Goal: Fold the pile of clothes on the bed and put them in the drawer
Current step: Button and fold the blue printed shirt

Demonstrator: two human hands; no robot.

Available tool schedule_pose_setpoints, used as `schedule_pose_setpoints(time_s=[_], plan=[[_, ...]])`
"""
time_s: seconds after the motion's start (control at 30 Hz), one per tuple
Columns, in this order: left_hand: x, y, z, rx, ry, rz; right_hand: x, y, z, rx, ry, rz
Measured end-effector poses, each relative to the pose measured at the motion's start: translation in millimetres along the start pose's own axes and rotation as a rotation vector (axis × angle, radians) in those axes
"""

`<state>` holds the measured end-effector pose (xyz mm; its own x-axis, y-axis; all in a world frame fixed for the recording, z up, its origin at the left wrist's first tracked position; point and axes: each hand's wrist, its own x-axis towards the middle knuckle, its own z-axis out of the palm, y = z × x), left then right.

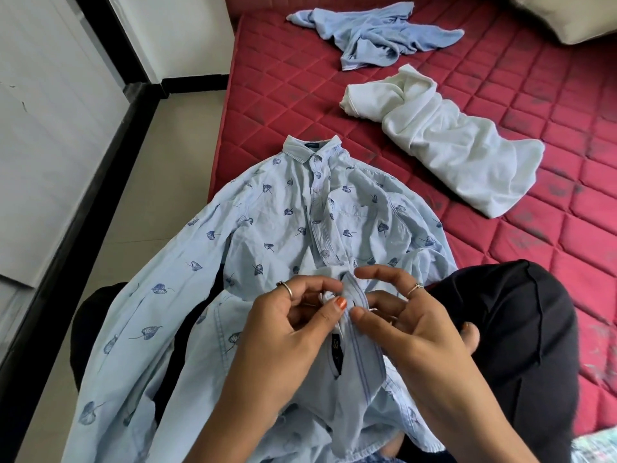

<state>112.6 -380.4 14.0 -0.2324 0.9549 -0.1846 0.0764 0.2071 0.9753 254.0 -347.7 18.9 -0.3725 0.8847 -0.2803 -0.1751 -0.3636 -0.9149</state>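
A light blue shirt with a dark leaf print [273, 215] lies front up across my lap and the near edge of the red mattress [500, 95], collar away from me. My left hand [287, 325] pinches the button placket at the shirt's lower front between thumb and fingers. From the other side, my right hand [400, 315] holds the same placket with its thumb and forefinger. A crumpled pale blue garment [370, 35] lies at the far end of the mattress. A white garment [444, 138], loosely bunched, lies to the right of the shirt.
My knees in dark trousers [521, 329] rest on the mattress edge. To the left are a tiled floor [157, 182] and a white wall with a black skirting [43, 295]. A pale pillow [567, 18] sits at the far right corner. No drawer is in view.
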Motion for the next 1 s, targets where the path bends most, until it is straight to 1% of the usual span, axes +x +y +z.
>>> schedule_pose_setpoints(time_s=[0.13, 0.37, 0.53, 0.67, 0.73, 0.83, 0.93, 1.0], plan=[[0, 0, 3, -0.008, 0.019, 0.047, -1, 3, -6, 0.104, 0.054, 0.05], [0, 1, 6, 0.046, 0.009, 0.129, -2, 5, -12, 0.109, 0.015, 0.109], [-1, 2, 8, 0.076, 0.002, 0.166, -4, -2, -8, 0.057, 0.027, 0.137], [-1, 0, 7, 0.099, -0.009, 0.183, -3, -4, -9, 0.205, -0.023, 0.234], [-2, 0, 6, 0.101, -0.021, 0.181, -2, -2, -9, 0.217, -0.033, 0.243], [-3, 3, 4, 0.069, -0.058, 0.188, 0, -1, -6, 0.115, 0.016, 0.169], [-5, 11, 3, -0.019, -0.105, 0.145, 2, -4, -4, -0.136, 0.101, 0.054], [-4, 11, 4, -0.022, -0.114, 0.135, 2, -7, -3, -0.312, 0.141, -0.009]])
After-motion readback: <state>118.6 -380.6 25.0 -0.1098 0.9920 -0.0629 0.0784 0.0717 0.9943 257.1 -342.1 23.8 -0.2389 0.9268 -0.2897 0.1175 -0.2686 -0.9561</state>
